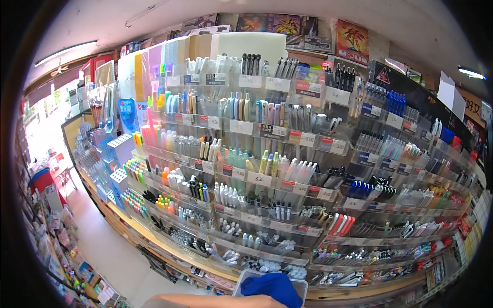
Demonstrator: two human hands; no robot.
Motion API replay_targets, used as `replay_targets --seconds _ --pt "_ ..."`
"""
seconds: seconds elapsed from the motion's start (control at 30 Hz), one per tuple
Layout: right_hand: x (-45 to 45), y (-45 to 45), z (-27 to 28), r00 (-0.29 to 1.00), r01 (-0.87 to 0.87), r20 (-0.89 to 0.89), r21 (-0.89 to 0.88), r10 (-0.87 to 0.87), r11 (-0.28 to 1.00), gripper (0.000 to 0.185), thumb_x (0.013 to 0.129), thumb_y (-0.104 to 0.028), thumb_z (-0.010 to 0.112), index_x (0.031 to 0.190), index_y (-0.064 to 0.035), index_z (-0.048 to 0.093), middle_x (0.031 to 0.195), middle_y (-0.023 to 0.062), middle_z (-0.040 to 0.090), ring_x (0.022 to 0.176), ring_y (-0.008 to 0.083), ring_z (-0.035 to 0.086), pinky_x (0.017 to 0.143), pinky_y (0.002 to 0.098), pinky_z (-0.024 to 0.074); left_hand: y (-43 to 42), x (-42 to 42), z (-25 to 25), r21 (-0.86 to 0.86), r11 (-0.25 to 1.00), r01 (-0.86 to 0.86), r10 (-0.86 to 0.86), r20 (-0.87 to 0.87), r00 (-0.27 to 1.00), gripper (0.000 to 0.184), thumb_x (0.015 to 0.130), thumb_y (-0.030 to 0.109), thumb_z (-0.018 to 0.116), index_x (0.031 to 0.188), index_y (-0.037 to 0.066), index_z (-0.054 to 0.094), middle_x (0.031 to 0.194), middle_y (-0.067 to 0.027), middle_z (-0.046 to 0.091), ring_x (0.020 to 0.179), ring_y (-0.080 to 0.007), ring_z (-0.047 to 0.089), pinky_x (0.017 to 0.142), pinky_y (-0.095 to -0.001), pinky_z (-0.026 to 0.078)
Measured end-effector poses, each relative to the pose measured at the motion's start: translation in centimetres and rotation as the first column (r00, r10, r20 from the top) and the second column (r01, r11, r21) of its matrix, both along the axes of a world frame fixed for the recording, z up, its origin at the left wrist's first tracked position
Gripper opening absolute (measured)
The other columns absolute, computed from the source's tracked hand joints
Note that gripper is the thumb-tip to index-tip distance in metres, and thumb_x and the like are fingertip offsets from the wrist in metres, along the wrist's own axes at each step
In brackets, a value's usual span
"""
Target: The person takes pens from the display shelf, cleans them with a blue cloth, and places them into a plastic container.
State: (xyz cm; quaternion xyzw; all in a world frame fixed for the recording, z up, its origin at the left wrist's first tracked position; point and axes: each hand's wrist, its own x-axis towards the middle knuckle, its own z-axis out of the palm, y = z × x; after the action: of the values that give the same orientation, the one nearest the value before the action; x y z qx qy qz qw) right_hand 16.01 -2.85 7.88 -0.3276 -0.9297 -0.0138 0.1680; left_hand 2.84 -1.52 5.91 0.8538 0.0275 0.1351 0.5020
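Left hand (pixel 251 302) at bottom edge, low in frame; only a strip of bare skin shows, forearm running in from lower left. Fingers cut off or hidden, so cannot tell if spread, pressed together or pinching. It sits just beside, maybe touching, a blue cloth (pixel 272 288); contact unclear. Cloth is bunched up in the mouth of a clear plastic container (pixel 304 285), bottom centre, in front of the lowest pen tiers. Container's contents under the cloth not visible.

Ahead: big stepped display rack, clear tiers packed with pens, wooden ledge (pixel 354 292) along its foot. Black pens (pixel 251 64) upright on top tier; blue pens (pixel 396 101) upper right; green-yellow pens (pixel 268 163) around the middle; red-and-white pens (pixel 341 224) leaning together lower right. Price labels on tier fronts, some printed, some handwritten, e.g. white label (pixel 259 178) below the green-yellow pens. Bottom rows too small to sort.

Behind the tiers, pale sheet (pixel 249 46) stands upright; red box (pixel 353 42) up high, right of it. Left end: blue sign (pixel 127 115), white perforated holder (pixel 119 141). Far left: pale floor (pixel 113 251), bright doorway (pixel 51 123). Lit ceiling lamp (pixel 471 73) far right.
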Motion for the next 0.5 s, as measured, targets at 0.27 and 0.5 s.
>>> replay_targets --seconds 0.27,0.5 --pt "-0.3 -0.8 0.8 0.994 0.006 0.104 0.133 -0.021 0.991 0.004 0.077 -0.011 0.051 0.078 -0.0088 0.054 0.066 0.0082 0.056 0.058 0.0239 0.055 0.050 0.0391 0.0408 6.6 0.2 7.1 0.218 0.884 -0.414 0.345 0.296 0.891 0.015 0.085 0.004 0.055 0.100 0.003 0.058 0.092 -0.0129 0.061 0.086 -0.0278 0.061 0.073 -0.0335 0.050" --pt "-0.5 -1.0 0.9 0.997 -0.007 -0.080 0.153 0.019 0.988 0.005 0.070 -0.011 0.051 0.065 -0.0112 0.049 0.052 0.0061 0.046 0.046 0.0225 0.047 0.044 0.0382 0.0324 12.1 3.9 16.9 0.634 0.339 -0.695 0.158 0.690 0.706 0.021 0.074 0.000 0.060 0.095 0.003 0.057 0.102 -0.0113 0.054 0.102 -0.0298 0.053 0.085 -0.0395 0.042"
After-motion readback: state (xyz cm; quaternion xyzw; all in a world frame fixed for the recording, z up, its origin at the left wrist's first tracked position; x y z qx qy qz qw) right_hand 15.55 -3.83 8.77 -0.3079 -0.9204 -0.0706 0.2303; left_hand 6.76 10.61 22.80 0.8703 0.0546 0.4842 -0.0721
